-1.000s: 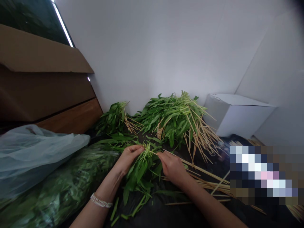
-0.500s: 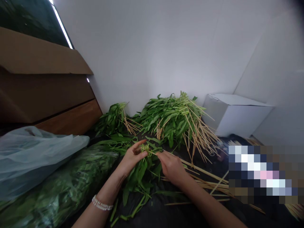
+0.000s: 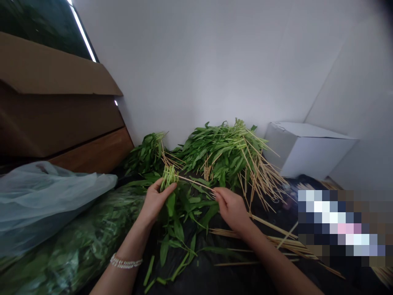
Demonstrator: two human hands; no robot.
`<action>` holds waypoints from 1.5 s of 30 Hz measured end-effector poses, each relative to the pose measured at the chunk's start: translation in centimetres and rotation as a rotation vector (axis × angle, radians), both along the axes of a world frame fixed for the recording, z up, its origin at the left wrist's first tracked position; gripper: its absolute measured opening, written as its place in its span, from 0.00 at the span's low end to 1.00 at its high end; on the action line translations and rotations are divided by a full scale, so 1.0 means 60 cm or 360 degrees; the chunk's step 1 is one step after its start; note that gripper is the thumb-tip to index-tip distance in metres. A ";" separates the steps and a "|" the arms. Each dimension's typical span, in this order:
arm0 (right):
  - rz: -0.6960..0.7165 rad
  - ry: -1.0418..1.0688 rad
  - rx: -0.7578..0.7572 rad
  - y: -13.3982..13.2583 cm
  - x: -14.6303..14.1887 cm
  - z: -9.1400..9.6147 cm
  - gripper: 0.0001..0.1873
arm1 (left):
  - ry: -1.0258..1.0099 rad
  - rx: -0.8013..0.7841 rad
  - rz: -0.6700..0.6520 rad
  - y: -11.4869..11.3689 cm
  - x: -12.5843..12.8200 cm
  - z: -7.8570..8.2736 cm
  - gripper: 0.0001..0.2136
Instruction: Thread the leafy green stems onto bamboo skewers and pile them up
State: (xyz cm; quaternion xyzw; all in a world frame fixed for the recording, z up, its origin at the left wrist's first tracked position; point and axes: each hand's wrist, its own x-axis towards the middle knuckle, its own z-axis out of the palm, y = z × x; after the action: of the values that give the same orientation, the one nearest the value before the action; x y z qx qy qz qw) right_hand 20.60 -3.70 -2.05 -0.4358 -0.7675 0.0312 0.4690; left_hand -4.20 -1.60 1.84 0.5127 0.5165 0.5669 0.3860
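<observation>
My left hand [image 3: 158, 198], with a beaded bracelet at the wrist, grips a small bunch of leafy green stems [image 3: 170, 177]; its leaves hang down below the fingers. A thin wooden skewer [image 3: 195, 181] runs from the stems to my right hand [image 3: 231, 207], whose fingers are closed on its other end. Loose leaves and cut stem pieces [image 3: 179, 266] lie on the black sheet under the hands. Several loose skewers [image 3: 225, 232] lie beneath and beside my right forearm.
Against the wall is a large pile of skewered greens [image 3: 221, 149], with a smaller pile [image 3: 147, 151] to its left. A clear bag of greens [image 3: 101, 233] and a whitish plastic bag [image 3: 55, 188] lie at left, below a cardboard box [image 3: 61, 119]. A white box [image 3: 313, 151] stands right.
My left hand has moved left and slightly up with the bunch. My right hand has shifted right along the skewer, so more of the skewer shows between the hands.
</observation>
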 end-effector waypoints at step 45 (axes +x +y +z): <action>-0.0063 0.0241 -0.0223 -0.012 -0.035 -0.021 0.14 | 0.0634 0.0011 0.0466 0.289 -0.063 0.043 0.17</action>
State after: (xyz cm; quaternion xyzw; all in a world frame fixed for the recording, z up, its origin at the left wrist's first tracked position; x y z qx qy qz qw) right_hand 18.51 -4.39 -3.28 -0.4792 -0.7170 0.1084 0.4945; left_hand -8.00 15.74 4.42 0.5354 0.6493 0.5062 0.1885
